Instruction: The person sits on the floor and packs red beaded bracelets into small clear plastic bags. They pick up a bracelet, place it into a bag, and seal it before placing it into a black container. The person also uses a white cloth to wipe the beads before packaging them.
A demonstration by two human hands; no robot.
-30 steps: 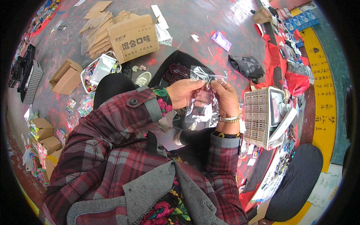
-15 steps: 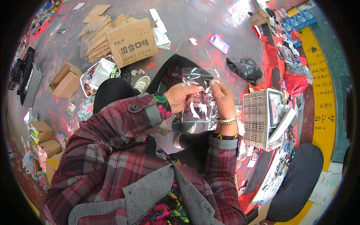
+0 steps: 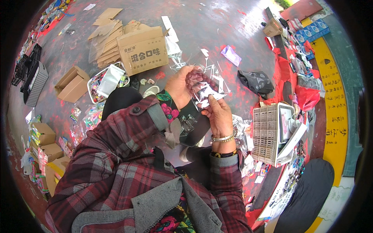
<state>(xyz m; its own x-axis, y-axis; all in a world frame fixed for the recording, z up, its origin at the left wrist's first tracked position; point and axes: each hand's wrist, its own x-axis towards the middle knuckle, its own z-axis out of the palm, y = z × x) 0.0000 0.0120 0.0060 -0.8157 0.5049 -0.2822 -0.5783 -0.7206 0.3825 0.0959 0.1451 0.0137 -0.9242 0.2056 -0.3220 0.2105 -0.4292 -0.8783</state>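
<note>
Nearest to us is the plaid jacket [image 3: 116, 171], its cuffs turned back at both wrists. Beyond the cuffs, our left hand [image 3: 178, 88] has its fingers curled at a string of dark red beads [image 3: 199, 79], held up in front of us. Our right hand [image 3: 218, 116], with bangles [image 3: 223, 138] at the wrist, pinches the near side of a clear plastic bag [image 3: 211, 91] between thumb and fingers. Bag and beads overlap, and with the glare we cannot tell whether the beads lie wholly inside it.

We judge the step in hand to be bagging the beads. The next move seems to call for a steady left grip while the right works the film around them, with care not to snag the string on the bag's edge.

Just below our hands, clear packets [image 3: 188, 124] lie on a black sheet or tray [image 3: 201, 126]. To the right stands a pale slatted crate [image 3: 265, 134]; to the left, a white basket [image 3: 91, 92] of small goods sits near an open cardboard box [image 3: 73, 86]. Farther out we see a printed carton [image 3: 143, 58] beside flattened cardboard [image 3: 107, 44], a dark grey bag [image 3: 256, 82] and a purple packet [image 3: 231, 55]. Blue boxes [image 3: 312, 31] stand farthest off, at the upper right.
</note>
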